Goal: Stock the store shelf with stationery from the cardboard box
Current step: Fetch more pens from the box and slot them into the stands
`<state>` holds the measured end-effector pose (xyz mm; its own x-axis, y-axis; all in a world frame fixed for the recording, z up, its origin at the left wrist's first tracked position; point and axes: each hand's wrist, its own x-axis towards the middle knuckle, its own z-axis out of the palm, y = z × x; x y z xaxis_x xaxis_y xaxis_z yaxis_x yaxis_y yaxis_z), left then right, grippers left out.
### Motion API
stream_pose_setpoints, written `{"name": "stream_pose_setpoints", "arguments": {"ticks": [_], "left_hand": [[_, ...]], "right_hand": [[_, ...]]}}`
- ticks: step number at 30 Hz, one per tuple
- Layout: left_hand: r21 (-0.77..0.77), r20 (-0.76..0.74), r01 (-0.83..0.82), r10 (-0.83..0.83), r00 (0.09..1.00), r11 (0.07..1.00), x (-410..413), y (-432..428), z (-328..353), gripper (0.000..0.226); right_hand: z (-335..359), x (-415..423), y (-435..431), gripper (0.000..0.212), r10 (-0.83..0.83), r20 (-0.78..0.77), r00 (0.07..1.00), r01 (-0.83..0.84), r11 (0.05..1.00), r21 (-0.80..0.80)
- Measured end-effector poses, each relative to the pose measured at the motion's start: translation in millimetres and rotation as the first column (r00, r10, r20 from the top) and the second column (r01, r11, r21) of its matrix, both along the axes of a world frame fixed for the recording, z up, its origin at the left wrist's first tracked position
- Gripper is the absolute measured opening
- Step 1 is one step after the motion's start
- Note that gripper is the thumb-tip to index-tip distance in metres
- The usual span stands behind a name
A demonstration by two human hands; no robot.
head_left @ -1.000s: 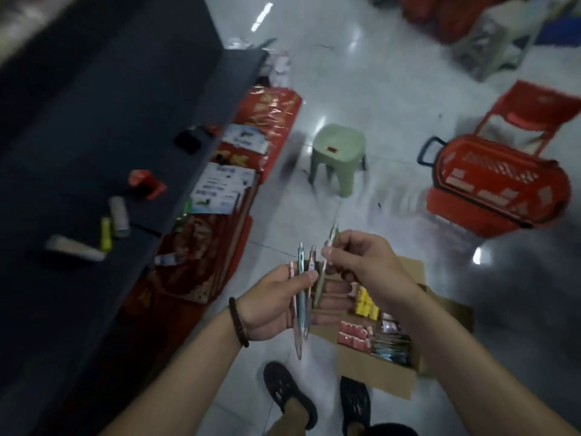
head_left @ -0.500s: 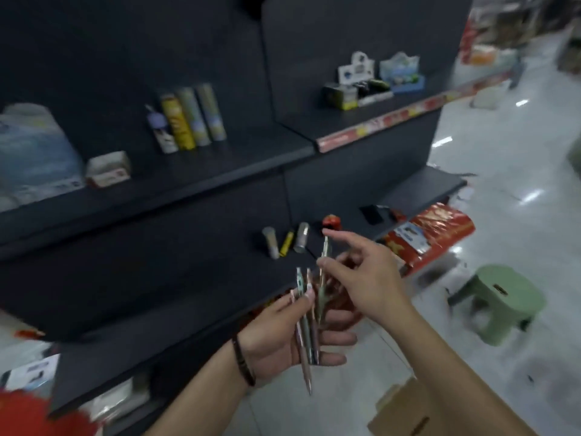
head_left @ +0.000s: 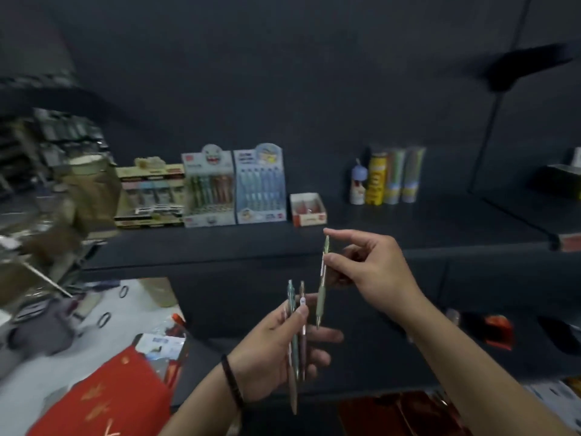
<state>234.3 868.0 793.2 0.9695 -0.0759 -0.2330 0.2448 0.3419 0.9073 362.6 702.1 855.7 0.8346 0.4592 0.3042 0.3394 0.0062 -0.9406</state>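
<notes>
My left hand (head_left: pixel 276 350) holds a small bunch of pens (head_left: pixel 295 338) upright under its thumb, below the dark shelf (head_left: pixel 283 243). My right hand (head_left: pixel 371 265) pinches one green pen (head_left: pixel 322 284) between thumb and fingers, lifted clear of the bunch and held near the shelf's front edge. On the shelf stand pen display boxes (head_left: pixel 234 187), a small red-and-white box (head_left: pixel 308 209) and several tubes (head_left: pixel 390 176). The cardboard box is out of view.
A lower dark shelf (head_left: pixel 471 341) carries a red item (head_left: pixel 498 330) at the right. Red packaging (head_left: pixel 103 404) and loose items lie on the white floor (head_left: pixel 47 366) at lower left. Blurred racks stand at the far left.
The view swung up from the floor and box to the shelf. My right hand drew one green pen up out of the bunch in my left hand.
</notes>
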Motion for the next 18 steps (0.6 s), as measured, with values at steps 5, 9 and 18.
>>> {"name": "stream_pose_setpoints", "arguments": {"ticks": [5, 9, 18], "left_hand": [[0.067, 0.003, -0.314, 0.315, 0.949, 0.947, 42.2, 78.5, -4.5, 0.036], [0.011, -0.047, -0.493, 0.493, 0.869, 0.870, 76.9, 133.7, 4.7, 0.018], [-0.042, 0.045, -0.691, 0.692, 0.720, 0.722, 117.5, 237.1, 28.5, 0.034]], "right_hand": [[19.3, 64.1, 81.5, 0.040, 0.018, 0.078, 0.997, -0.024, 0.996, 0.084], [37.5, 113.9, 132.5, 0.036, 0.027, 0.178, 0.984, -0.044, 0.995, 0.090], [47.0, 182.2, 281.2, 0.032, 0.103, 0.339, 0.935, -0.115, 0.993, 0.017]]}}
